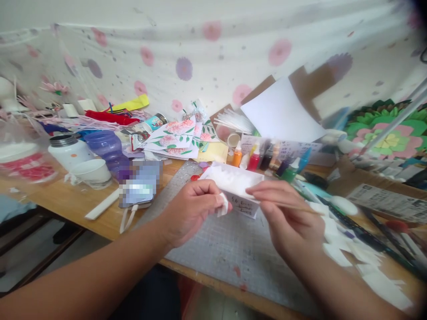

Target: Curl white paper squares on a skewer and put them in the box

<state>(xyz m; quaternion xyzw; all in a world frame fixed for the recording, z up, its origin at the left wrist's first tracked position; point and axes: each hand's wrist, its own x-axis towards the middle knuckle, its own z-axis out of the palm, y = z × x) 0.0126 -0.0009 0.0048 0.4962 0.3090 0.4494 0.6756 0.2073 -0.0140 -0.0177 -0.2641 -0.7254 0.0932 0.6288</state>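
My left hand (196,209) pinches a small crumpled white piece (223,205), paper or tissue by its look, between thumb and fingers. In my right hand (290,213) is a thin wooden stick (300,207), held like a pen and pointing out to the right; its other end is hidden by the fingers. Just beyond both hands sits a white paper box (245,206) with handwriting on its front and fluffy white stuff (233,178) inside. The fingertips of my right hand are by the box's right edge. A grey cutting mat (213,249) lies under them.
Several paint bottles (255,159) stand behind the box. To the left are a blurred phone (140,184), a white cup (90,172) and a purple container (105,149). White paper pieces (338,249) and a cardboard box (383,195) lie at right.
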